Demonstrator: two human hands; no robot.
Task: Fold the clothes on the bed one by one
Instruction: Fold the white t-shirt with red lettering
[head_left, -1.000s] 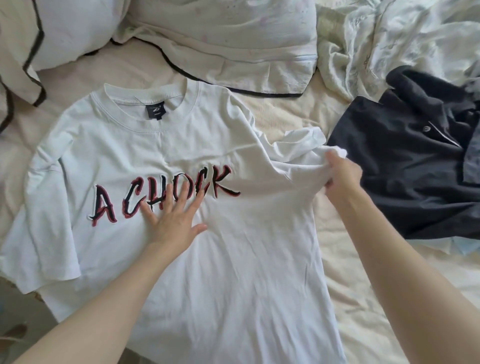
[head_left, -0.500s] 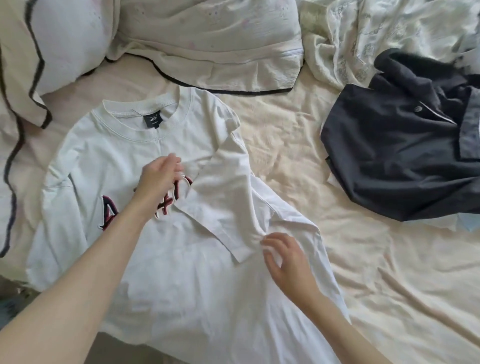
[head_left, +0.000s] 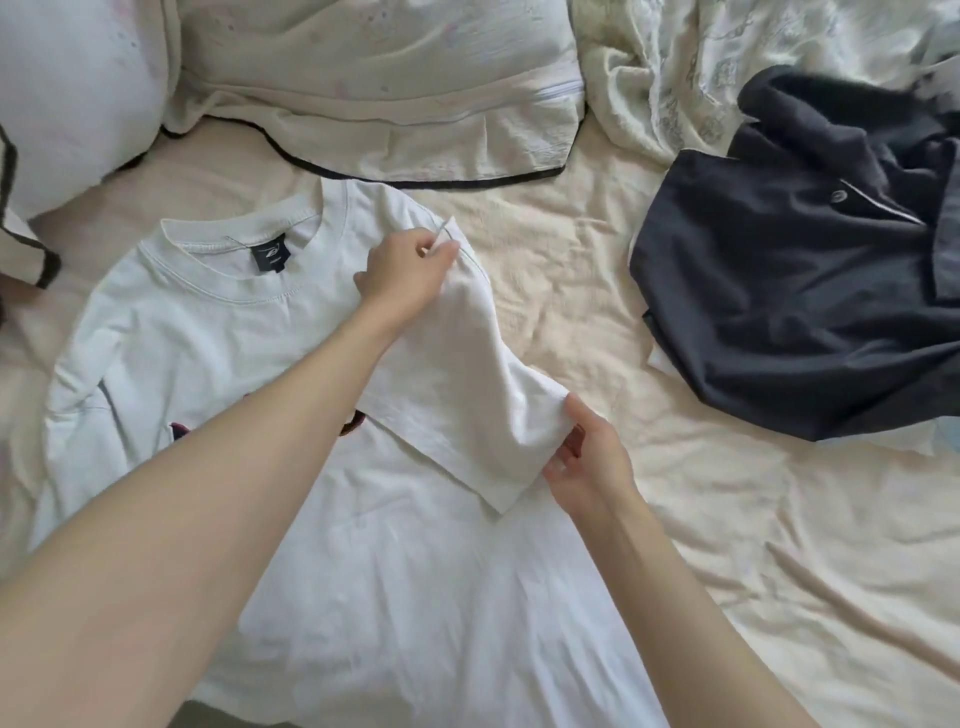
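1. On the bed sheet (head_left: 597, 249) a white T-shirt (head_left: 218, 343) is laid face up, collar toward the pillows (head_left: 374, 88), its long axis running from the collar down toward the person.
2. The shirt's right sleeve (head_left: 457, 395) has been turned inward over the chest and is held at both ends: the shoulder seam is pinched by the left hand (head_left: 405, 270), and the sleeve's outer edge is gripped between thumb and curled fingers of the right hand (head_left: 587, 462).
3. The fold line runs between the two hands, roughly parallel to the shirt's long axis; the body of the shirt lies to the left of that line, so the next smoothing or tucking is judged to go inward, with the right hand nearer the loose hem side.
4. Compared with half a second ago, the left hand has been moved from the chest lettering up to the shoulder, and the right hand has been shifted outward along the sleeve.
5. A dark polo shirt (head_left: 789, 291) waits unfolded, well apart to the right.
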